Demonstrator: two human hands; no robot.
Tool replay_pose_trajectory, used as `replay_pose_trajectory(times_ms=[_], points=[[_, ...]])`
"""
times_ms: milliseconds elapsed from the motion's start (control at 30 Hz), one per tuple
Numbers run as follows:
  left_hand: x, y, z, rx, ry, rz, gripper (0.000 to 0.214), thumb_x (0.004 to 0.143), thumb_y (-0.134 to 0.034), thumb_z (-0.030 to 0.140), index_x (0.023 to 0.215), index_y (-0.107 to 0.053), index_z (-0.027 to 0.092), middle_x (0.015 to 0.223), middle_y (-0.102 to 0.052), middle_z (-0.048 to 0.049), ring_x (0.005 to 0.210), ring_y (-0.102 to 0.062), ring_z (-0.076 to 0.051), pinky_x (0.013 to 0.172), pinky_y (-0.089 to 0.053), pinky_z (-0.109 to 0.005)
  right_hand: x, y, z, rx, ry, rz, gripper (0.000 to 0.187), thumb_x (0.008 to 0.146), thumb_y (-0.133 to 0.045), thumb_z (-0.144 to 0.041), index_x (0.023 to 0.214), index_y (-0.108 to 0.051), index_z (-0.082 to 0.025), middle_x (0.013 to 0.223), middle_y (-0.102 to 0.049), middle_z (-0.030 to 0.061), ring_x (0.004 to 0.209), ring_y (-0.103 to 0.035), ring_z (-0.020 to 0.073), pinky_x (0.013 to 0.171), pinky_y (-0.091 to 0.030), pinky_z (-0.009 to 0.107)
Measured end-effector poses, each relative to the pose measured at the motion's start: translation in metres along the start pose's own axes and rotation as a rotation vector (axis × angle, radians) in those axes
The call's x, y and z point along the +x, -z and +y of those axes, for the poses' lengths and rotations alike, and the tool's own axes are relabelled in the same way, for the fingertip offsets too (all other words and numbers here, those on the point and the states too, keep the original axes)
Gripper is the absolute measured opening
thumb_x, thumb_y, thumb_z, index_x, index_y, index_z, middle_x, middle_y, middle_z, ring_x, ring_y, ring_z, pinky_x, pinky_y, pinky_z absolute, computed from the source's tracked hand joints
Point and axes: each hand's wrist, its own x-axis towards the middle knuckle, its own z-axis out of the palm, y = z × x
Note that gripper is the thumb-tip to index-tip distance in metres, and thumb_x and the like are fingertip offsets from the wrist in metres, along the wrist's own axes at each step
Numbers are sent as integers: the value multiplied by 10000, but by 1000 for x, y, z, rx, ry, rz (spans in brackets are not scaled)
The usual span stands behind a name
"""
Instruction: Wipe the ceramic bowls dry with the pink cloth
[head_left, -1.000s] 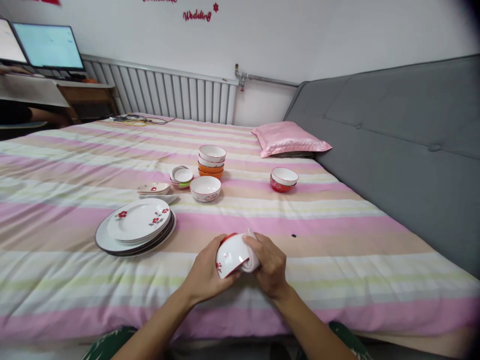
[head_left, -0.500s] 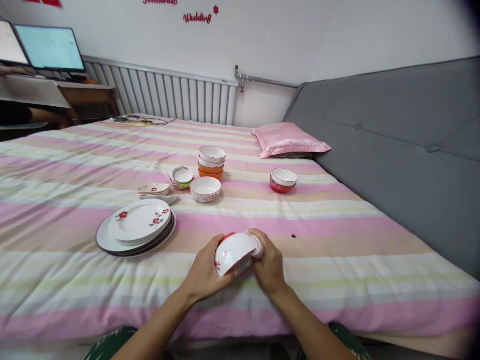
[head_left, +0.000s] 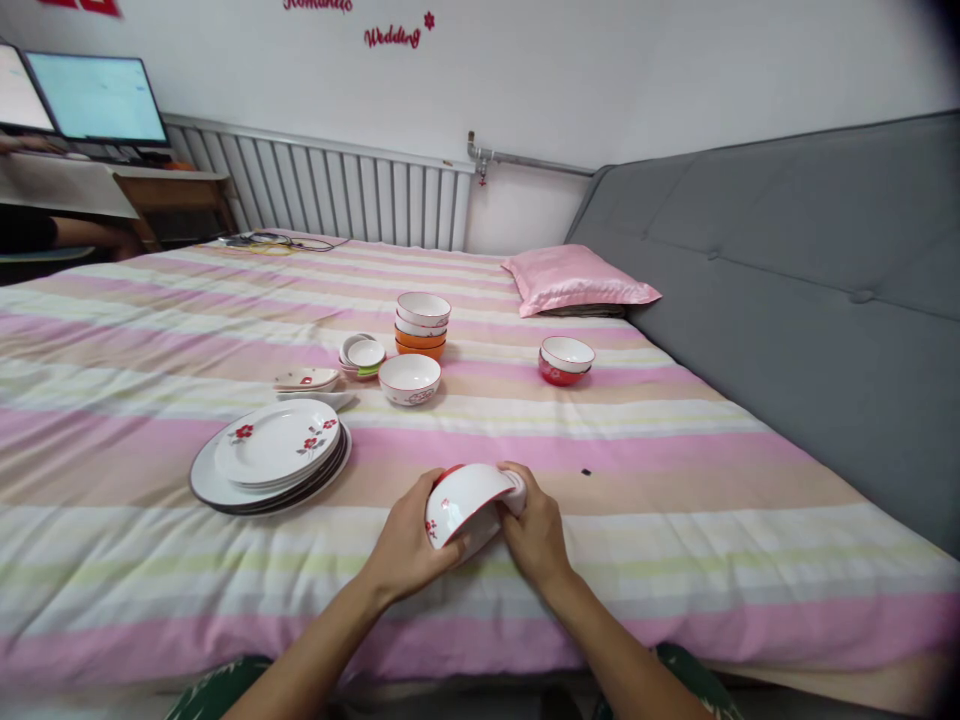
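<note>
Both hands hold one white bowl (head_left: 461, 497) with a red rim and a red flower mark, tipped bottom-up just above the striped bedspread (head_left: 675, 470). My left hand (head_left: 409, 545) cups its left side, fingers curled around the rim. My right hand (head_left: 534, 530) grips the right side and presses a white cloth (head_left: 484, 530) against the bowl; only a bit of the cloth shows under the rim.
A stack of flowered plates (head_left: 270, 455) lies to the left. Behind it are small dishes (head_left: 307, 379), saucers (head_left: 364, 354), a single bowl (head_left: 409, 379), a stack of bowls (head_left: 423, 323) and a red-and-white bowl pair (head_left: 566, 360). A pink pillow (head_left: 577, 280) and a grey headboard (head_left: 787, 300) are at the right.
The bowl has been turned further bottom-up between my hands, and the white cloth, bunched at its right side a second ago, is now mostly hidden beneath it.
</note>
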Motion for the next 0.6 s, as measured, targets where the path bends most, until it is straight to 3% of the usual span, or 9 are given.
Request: replay_pose_trajectory(times_ms=[600], points=[[1, -2, -2, 47, 46, 46, 557, 672, -590, 262, 1207, -461, 174, 1181, -608, -113, 1049, -586, -286, 917, -451, -415, 2, -1, 3, -46, -63, -61, 349, 746, -507, -173, 1081, -588, -230, 826, -724, 19, 771, -687, 237, 673, -501, 301]])
